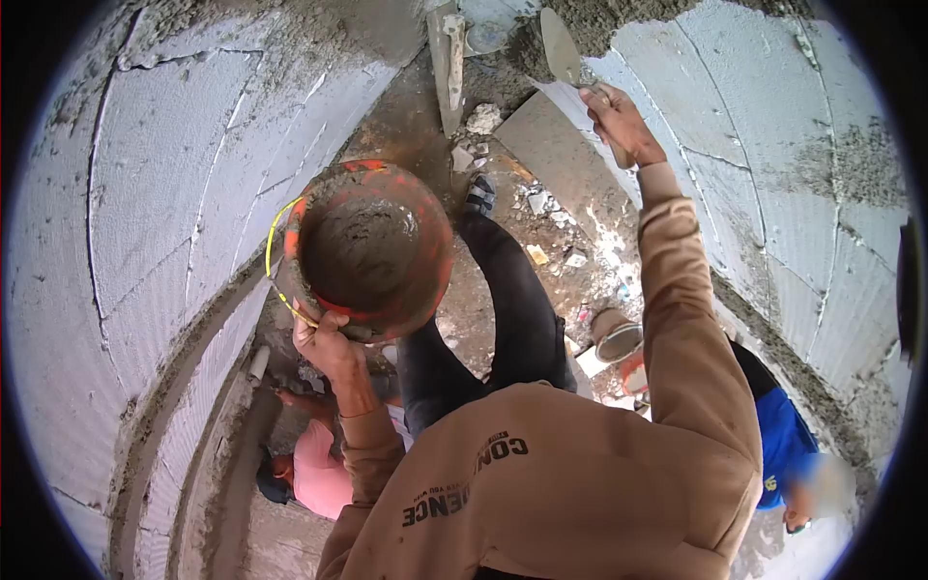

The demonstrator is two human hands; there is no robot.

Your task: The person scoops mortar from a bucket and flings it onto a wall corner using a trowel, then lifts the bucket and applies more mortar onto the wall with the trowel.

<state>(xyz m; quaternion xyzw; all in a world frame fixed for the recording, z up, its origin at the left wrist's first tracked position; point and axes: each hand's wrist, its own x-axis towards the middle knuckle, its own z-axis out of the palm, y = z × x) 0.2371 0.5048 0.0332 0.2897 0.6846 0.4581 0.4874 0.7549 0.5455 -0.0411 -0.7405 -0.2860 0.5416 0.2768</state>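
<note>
My left hand (333,350) is closed on the near rim of an orange-red bucket (440,275), which is smeared with grey mortar. Wet mortar (372,242) lies inside it, and a yellow cord (272,253) loops along its left side. Out to the upper right, my right hand (622,124) grips the handle of a trowel (560,48). The trowel's blade points up and away, close to the wet mortar (527,48) on the wall; whether it touches cannot be made out.
White block walls (184,174) rise on both sides. Rubble (541,203), a board (556,145) and another bucket (616,335) lie below. A mortar-caked plank (451,63) stands ahead. One person in pink (319,469) is lower left, another in blue (785,440) lower right.
</note>
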